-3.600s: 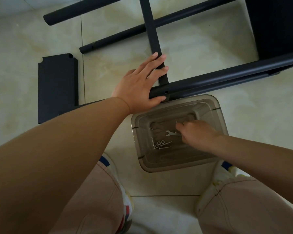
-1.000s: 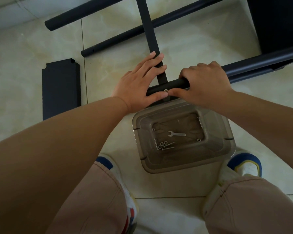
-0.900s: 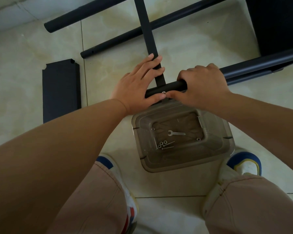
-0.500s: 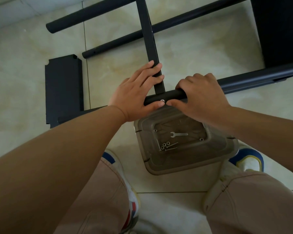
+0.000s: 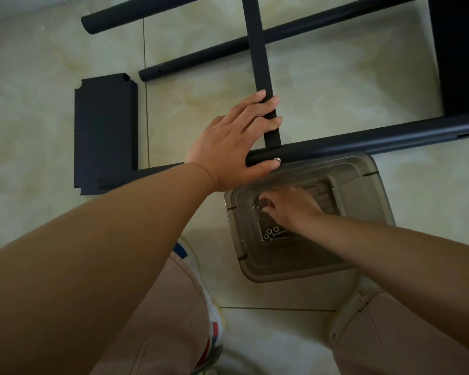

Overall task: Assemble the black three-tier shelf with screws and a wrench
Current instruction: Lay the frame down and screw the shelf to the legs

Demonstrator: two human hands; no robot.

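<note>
Your left hand [image 5: 229, 147] lay flat, fingers straight, across the black shelf frame [image 5: 363, 142] on the floor, thumb beside a seated screw [image 5: 277, 159]. Your right hand [image 5: 290, 207] reached into the plastic bin [image 5: 368, 185], fingers loose, above spare screws [image 5: 272, 234].

Soft, even daylight, moderately dim; source not visible. Floor [image 5: 336, 85] pale, upper part brightest, no harsh glare. Faint soft shadows beneath black tubes [image 5: 377, 139] and under translucent bin [image 5: 374, 190]. Weak sheen runs along near tube's top. Black shelf panel [image 5: 104, 131] crushed to flat dark, little surface detail. Wide-angle distortion: tubes bow, forearms balloon toward lower edges. Centre reasonably sharp; small hardware in bin slightly soft. Right hand [image 5: 290, 207] mildly blurred.
</note>
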